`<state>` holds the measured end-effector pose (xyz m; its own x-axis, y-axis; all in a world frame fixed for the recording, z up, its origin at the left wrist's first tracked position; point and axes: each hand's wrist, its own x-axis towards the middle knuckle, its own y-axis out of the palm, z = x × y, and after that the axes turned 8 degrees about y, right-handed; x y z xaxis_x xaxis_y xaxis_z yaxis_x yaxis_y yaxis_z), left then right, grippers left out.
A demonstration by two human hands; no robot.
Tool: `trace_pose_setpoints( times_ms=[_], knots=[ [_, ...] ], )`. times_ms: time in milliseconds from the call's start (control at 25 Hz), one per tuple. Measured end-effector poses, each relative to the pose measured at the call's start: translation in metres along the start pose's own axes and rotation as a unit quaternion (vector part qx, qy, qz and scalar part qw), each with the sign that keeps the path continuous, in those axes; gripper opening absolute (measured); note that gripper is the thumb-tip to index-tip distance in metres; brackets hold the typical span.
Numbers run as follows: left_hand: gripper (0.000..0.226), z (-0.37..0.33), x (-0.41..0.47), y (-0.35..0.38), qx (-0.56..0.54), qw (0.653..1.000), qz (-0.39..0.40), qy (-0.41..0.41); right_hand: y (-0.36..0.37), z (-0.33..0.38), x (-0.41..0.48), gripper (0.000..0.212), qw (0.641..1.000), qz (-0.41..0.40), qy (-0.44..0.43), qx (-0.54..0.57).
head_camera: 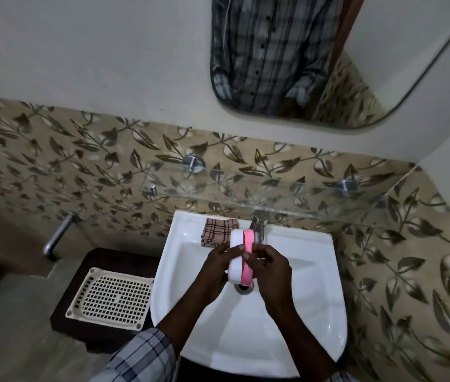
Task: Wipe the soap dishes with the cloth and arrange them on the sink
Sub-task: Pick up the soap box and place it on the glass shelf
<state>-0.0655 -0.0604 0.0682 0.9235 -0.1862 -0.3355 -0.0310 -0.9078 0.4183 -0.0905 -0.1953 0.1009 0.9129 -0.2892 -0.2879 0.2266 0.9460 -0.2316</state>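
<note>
The left hand [217, 264] has its fingers curled round a white soap dish [236, 260]. The fingers of the right hand [272, 267] pinch a pink piece [247, 261] that stands on edge, touching the dish's right side. Both are held between the two sets of fingers, above the sink [314, 244] bowl, probably so that drips fall in. Whether the pink piece is a lid or a second dish cannot be told. The cloth [219, 232] lies folded just beyond the left fingers on the sink's back surface, within reach for wiping, and neither hand touches it.
</note>
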Motion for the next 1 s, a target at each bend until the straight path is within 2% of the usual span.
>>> trace_pose_setpoints(
  times_ms=[200, 320, 520, 720, 1000],
  knots=[
    [0.047, -0.005, -0.005, -0.002, -0.006, 1.000, 0.012, 0.010, 0.008, 0.003, -0.009, 0.024, 0.983, 0.099, 0.116, 0.104],
    [0.047, -0.011, -0.005, -0.004, -0.015, 1.000, 0.022, 0.007, 0.006, 0.004, -0.009, 0.021, 0.971, 0.134, 0.124, 0.156],
    [0.048, -0.016, -0.001, -0.007, -0.006, 0.999, 0.036, 0.005, 0.006, 0.005, -0.008, 0.038, 0.970, 0.112, 0.124, 0.178],
    [0.043, -0.022, -0.001, -0.003, 0.016, 0.999, 0.045, 0.013, 0.007, 0.004, -0.003, 0.022, 0.973, 0.103, 0.113, 0.170],
    [0.052, -0.021, -0.006, -0.005, 0.002, 0.996, 0.090, -0.014, 0.003, -0.011, -0.006, 0.020, 0.981, 0.095, 0.095, 0.143]
  ],
)
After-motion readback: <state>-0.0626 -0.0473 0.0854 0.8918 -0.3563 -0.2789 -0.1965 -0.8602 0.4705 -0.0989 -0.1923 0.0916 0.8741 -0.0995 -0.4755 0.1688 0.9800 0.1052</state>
